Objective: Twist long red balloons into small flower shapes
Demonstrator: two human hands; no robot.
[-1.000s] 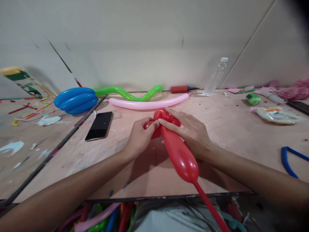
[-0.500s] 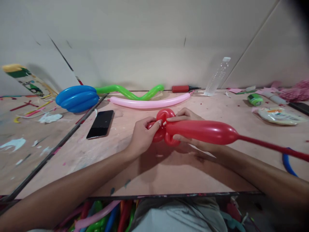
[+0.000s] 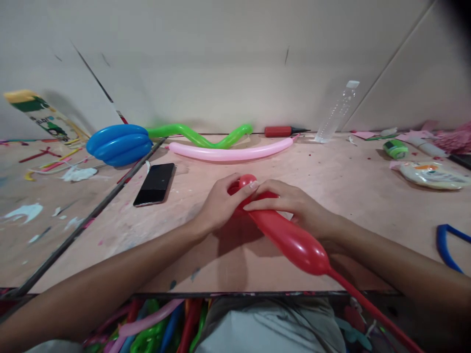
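A red modelling balloon (image 3: pixel 290 242) is held between both hands above the table. Its twisted bubbles are bunched at the far end, mostly covered by fingers; one round bubble pokes up between the hands. My left hand (image 3: pixel 226 203) closes around the bunch, thumb pressed on top. My right hand (image 3: pixel 290 203) grips the balloon beside it, fingers curled over the base of the long inflated part. From there the inflated part slants toward me and right, ending in a thin uninflated tail that runs past the table edge.
Behind lie a blue bundled balloon (image 3: pixel 119 144), a green bent balloon (image 3: pixel 198 139), a pink balloon (image 3: pixel 231 153), a red hand pump (image 3: pixel 277 131) and a clear bottle (image 3: pixel 336 113). A phone (image 3: pixel 154 185) lies left, a plastic packet (image 3: pixel 434 175) right. Several balloons (image 3: pixel 158 328) sit below the table edge.
The red balloon has swung from pointing right to slanting down toward me. My right hand has turned over onto the top of it, and the bubbles are now mostly covered.
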